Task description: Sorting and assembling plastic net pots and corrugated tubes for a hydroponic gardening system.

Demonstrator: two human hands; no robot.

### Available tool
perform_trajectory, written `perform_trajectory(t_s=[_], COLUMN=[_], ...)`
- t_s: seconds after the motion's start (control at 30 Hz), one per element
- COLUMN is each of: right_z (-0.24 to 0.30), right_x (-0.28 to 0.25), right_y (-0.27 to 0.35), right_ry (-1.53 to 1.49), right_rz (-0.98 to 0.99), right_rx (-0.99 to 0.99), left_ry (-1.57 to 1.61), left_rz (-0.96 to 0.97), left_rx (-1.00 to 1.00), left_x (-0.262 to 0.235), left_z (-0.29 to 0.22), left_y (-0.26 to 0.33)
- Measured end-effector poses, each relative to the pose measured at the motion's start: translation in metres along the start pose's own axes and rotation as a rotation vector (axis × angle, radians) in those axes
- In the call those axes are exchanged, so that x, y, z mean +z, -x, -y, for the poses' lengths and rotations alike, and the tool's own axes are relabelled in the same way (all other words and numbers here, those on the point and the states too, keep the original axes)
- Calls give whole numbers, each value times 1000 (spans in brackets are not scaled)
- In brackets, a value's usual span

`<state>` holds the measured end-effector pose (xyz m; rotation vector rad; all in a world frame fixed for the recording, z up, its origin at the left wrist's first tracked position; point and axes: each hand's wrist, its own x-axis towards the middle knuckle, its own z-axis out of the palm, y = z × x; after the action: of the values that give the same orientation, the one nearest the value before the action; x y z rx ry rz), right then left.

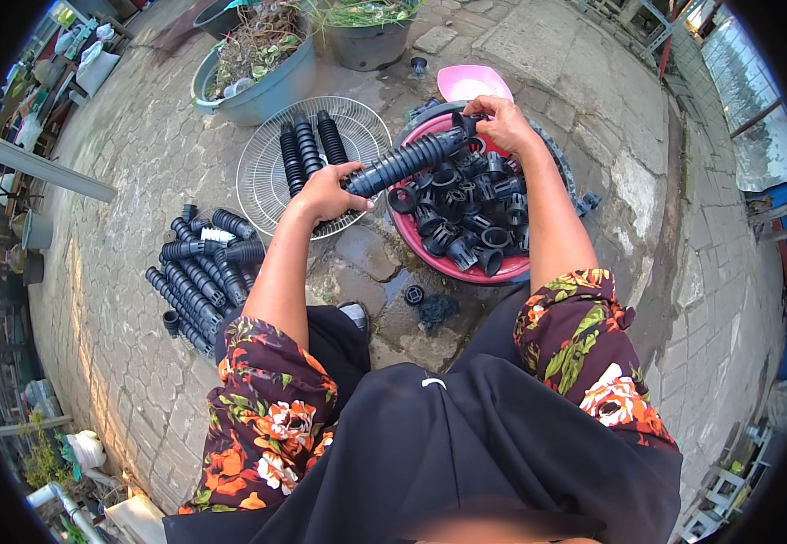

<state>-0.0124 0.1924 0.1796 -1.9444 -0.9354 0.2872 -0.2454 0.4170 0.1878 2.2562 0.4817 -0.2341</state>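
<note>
so both bare forearms (558, 218) are stretched out front, left hand (328, 193) curled in a grip, right hand (500, 125) farther out, fingers (480, 106) pinching

Paving (131, 218) (partly damp) carries black stacks (198, 283), a wire grille (256, 170).

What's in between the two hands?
A long, ribbed black stack stretches from the left hand to the right hand; the head view shows it.
</note>
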Motion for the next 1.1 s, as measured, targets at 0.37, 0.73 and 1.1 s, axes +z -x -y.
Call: perform_trajectory(t_s=[0.37,0.73,1.1], right_z=[13,33,40], right_x=[2,0,9], right_y=[2,2,-4], right_ry=[10,46,-310], right_rz=[-7,-111,-3], right_rx=[55,-78,-22], left_ry=[107,7,-66], left_rz=[-19,-110,-147], left_rx=[18,62,92], left_x=[-4,-12,-4], left_z=[-9,-6,-10], left_y=[1,4,6])
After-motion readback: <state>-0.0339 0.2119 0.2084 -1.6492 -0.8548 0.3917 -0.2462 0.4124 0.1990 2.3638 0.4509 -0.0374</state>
